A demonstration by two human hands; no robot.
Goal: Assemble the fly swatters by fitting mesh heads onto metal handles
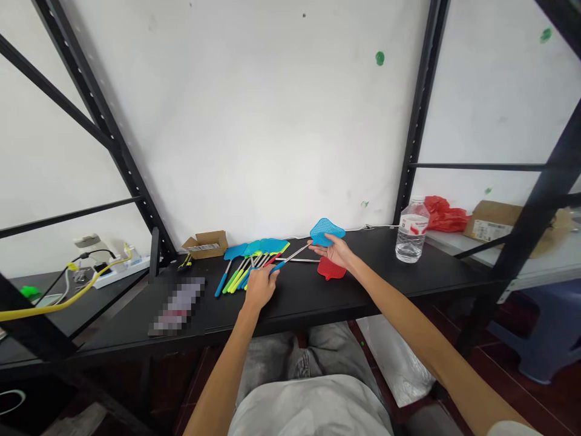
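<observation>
While each hand (334,249) seemingly grips it, the blue swatter (325,231) shows a mesh head.

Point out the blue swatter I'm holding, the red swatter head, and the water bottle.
Blue swatter (325,231), head view, on its mesh head above the right hand.
Red swatter (330,270), head view, on its mesh head lying on the table.
Water bottle (412,233), head view, on its label band.

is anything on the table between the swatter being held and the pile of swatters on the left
Nothing visible does. The blue fly swatter is held at its head by the right hand and at its handle by the left hand, which is right at the pile of fly swatters. The red fly swatter lies under the right hand, off to the side.
</observation>
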